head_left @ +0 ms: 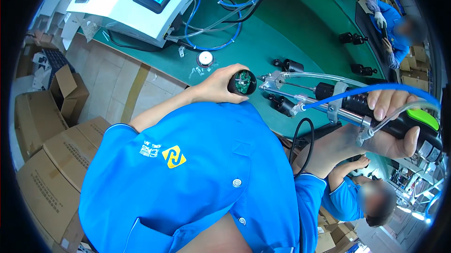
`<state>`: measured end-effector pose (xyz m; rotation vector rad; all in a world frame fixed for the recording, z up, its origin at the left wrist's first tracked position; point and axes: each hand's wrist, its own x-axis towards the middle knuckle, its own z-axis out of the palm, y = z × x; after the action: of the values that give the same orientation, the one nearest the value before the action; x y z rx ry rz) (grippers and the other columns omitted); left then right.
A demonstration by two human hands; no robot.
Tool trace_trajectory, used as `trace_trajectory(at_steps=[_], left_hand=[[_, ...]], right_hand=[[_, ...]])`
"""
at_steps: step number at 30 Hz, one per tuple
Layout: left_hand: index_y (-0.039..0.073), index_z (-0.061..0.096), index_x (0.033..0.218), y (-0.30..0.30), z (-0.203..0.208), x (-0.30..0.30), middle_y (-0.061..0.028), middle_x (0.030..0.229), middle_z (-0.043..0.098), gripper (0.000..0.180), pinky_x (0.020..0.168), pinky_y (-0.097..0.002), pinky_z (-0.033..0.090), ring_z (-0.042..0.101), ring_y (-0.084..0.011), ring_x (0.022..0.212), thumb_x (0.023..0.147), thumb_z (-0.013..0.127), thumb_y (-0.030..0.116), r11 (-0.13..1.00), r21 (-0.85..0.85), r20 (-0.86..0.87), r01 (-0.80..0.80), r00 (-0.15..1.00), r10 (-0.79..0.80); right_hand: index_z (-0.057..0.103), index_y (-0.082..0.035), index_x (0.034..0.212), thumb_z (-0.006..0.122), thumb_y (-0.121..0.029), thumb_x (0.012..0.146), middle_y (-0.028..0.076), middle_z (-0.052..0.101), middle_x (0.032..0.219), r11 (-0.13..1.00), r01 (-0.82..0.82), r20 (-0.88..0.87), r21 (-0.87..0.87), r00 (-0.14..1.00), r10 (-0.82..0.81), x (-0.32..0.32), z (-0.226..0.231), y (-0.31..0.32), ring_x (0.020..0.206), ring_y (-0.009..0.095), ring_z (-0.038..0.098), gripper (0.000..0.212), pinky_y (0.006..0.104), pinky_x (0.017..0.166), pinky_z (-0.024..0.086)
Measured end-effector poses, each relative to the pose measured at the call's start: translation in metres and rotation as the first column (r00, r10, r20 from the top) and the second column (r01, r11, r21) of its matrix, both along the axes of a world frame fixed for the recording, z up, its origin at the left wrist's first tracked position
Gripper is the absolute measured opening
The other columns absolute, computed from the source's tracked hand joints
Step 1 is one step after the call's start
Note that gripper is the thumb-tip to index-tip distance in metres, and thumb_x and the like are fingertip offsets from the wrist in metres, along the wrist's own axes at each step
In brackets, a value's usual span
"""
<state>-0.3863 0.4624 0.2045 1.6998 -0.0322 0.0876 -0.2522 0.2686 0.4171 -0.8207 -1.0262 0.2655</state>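
My left hand [213,85] is closed around a black cylindrical housing [243,83], its open end facing up. Inside it a green circuit board with small parts shows. My right hand [390,144] grips a black power screwdriver [325,91] with a lime green patch, held almost level. A metal nose [271,80] at its tip points at the housing from the right, close to its rim; whether they touch I cannot tell. Clear and blue air tubes [361,91] run along the tool. Black cylindrical parts [294,66] lie beyond the nose, and more [283,106] lie beneath the tool.
On the green bench [159,62] stands a white machine [117,6] with a screen, trailing blue and clear tubes. A round white-topped piece [205,59] sits near the bench edge. Cardboard boxes [51,159] are stacked at left. Co-workers in blue [397,37] sit at right.
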Motion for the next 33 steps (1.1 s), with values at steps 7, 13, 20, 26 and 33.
trace_trajectory(at_steps=[7, 13, 20, 26, 33], left_hand=[[0.003, 0.048, 0.107, -0.001, 0.008, 0.003, -0.01, 0.101, 0.053, 0.058, 0.082, -0.0295, 0.042, 0.053, -0.019, 0.094, 0.056, 0.075, 0.013, 0.997, 0.056, 0.092, 0.045, 0.994, -0.051], [0.003, 0.048, 0.107, -0.002, 0.009, 0.003, -0.0104, 0.101, 0.053, 0.059, 0.082, -0.0296, 0.042, 0.053, -0.0197, 0.094, 0.056, 0.075, 0.013, 0.996, 0.057, 0.112, 0.062, 0.991, -0.068], [0.003, 0.048, 0.106, -0.004, 0.009, 0.002, -0.0107, 0.101, 0.053, 0.059, 0.082, -0.0298, 0.042, 0.054, -0.02, 0.094, 0.056, 0.076, 0.014, 0.993, 0.095, 0.12, 0.065, 0.99, -0.076], [0.002, 0.049, 0.105, -0.005, 0.0, 0.0, -0.0109, 0.1, 0.054, 0.057, 0.08, -0.0289, 0.043, 0.055, -0.02, 0.091, 0.056, 0.076, 0.015, 0.994, 0.087, 0.129, 0.064, 0.989, -0.075], [0.002, 0.049, 0.107, -0.001, 0.0, 0.005, -0.0094, 0.1, 0.053, 0.057, 0.08, -0.028, 0.042, 0.052, -0.0157, 0.092, 0.059, 0.076, 0.014, 0.995, 0.012, 0.007, 0.095, 0.995, -0.095]], right_hand=[[0.047, 0.001, 0.109, 0.045, -0.032, 0.079, 0.011, 0.052, 0.077, 0.994, -0.108, -0.036, -0.027, 0.994, 0.107, 0.0, -0.014, 0.007, 0.06, 0.018, 0.049, 0.044, 0.0337, 0.058, 0.039], [0.047, 0.001, 0.106, 0.045, -0.032, 0.079, 0.011, 0.051, 0.076, 0.997, -0.079, -0.099, -0.025, 0.992, 0.076, -0.001, -0.026, 0.01, 0.061, 0.019, 0.05, 0.042, 0.0344, 0.057, 0.041], [0.049, -0.001, 0.101, 0.045, -0.031, 0.078, 0.01, 0.05, 0.07, 1.0, -0.002, -0.135, -0.018, 0.991, -0.001, -0.005, -0.03, 0.014, 0.055, 0.019, 0.049, 0.038, 0.0299, 0.051, 0.04], [0.046, -0.001, 0.095, 0.047, -0.029, 0.077, 0.01, 0.047, 0.068, 1.0, -0.004, -0.121, -0.028, 0.993, 0.0, -0.009, -0.043, 0.021, 0.053, 0.018, 0.046, 0.034, 0.0334, 0.052, 0.041], [0.05, 0.0, 0.097, 0.049, -0.031, 0.072, 0.005, 0.047, 0.067, 0.999, -0.013, -0.098, -0.031, 0.995, 0.01, 0.0, 0.013, -0.01, 0.058, 0.014, 0.045, 0.04, 0.0292, 0.059, 0.034]])
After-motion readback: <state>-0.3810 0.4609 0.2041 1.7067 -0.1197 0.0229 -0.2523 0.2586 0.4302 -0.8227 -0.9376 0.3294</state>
